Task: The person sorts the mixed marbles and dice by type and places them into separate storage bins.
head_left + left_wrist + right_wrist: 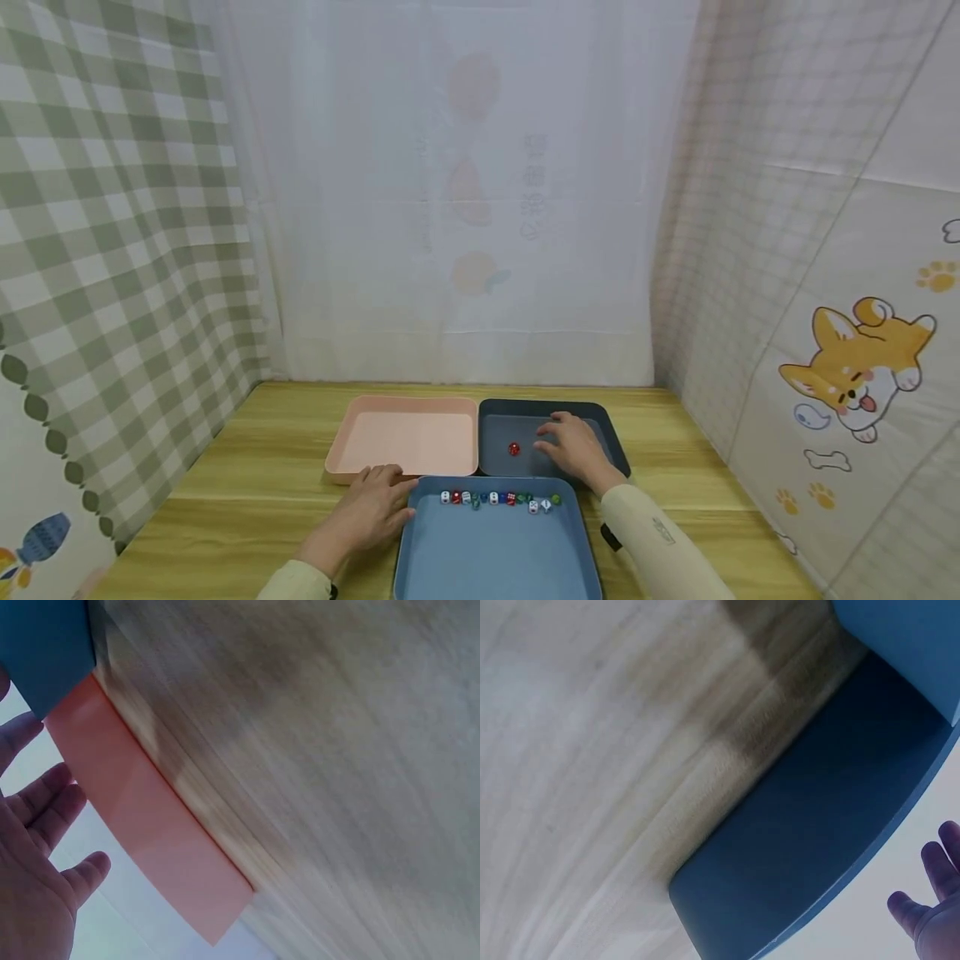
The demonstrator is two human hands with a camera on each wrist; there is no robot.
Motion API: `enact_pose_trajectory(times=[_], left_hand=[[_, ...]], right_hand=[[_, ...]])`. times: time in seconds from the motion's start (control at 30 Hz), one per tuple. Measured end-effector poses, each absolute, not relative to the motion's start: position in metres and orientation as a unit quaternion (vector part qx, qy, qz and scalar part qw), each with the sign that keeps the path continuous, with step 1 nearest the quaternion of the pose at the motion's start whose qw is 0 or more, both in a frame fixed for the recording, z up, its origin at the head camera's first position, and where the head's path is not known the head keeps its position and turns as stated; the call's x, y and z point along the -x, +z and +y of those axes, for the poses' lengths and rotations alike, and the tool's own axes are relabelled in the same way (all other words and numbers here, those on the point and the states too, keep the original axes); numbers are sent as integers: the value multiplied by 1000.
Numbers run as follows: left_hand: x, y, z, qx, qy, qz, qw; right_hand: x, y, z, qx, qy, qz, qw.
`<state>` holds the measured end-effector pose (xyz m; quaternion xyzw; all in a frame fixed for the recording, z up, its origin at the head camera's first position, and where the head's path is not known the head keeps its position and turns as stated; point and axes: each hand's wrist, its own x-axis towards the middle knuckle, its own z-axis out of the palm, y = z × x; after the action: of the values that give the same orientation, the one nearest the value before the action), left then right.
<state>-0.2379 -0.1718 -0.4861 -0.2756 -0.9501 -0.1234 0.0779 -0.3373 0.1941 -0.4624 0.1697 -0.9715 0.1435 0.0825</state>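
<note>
Over the dark blue-grey tray point(497, 417) my right hand point(576, 450) hovers with fingers loosely bent and nothing visible in them. A red die point(513, 449) lies in that tray, left of the fingertips. My left hand point(369, 510) is at the upper left corner of the lighter blue tray point(491, 554), its fingers spread near the rim and near the pink tray's front wall. Along the far side of the blue tray sit several small dice point(493, 498) in white, red, blue and green. In the right wrist view, my right hand point(939, 919) shows above the dark tray's wall.
The pink tray point(405, 429) stands at the back left, beside the dark tray. All the trays rest on a wood-grain table point(247, 475). A white curtain point(465, 358) hangs behind, a green checked cloth point(142, 250) at left, and a dog-print cloth point(750, 400) at right.
</note>
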Motion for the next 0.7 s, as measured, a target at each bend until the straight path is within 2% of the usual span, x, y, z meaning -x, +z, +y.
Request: enact_pose_trajectory(times=[0.43,0.7], left_hand=[[238,-491,-175,278,-152,-944,88],[235,-486,-174,276,-158,-946,70]], right_hand=[[322,-463,194,-176,201,-960,82],[310,-465,198,-177,227,-955,71]])
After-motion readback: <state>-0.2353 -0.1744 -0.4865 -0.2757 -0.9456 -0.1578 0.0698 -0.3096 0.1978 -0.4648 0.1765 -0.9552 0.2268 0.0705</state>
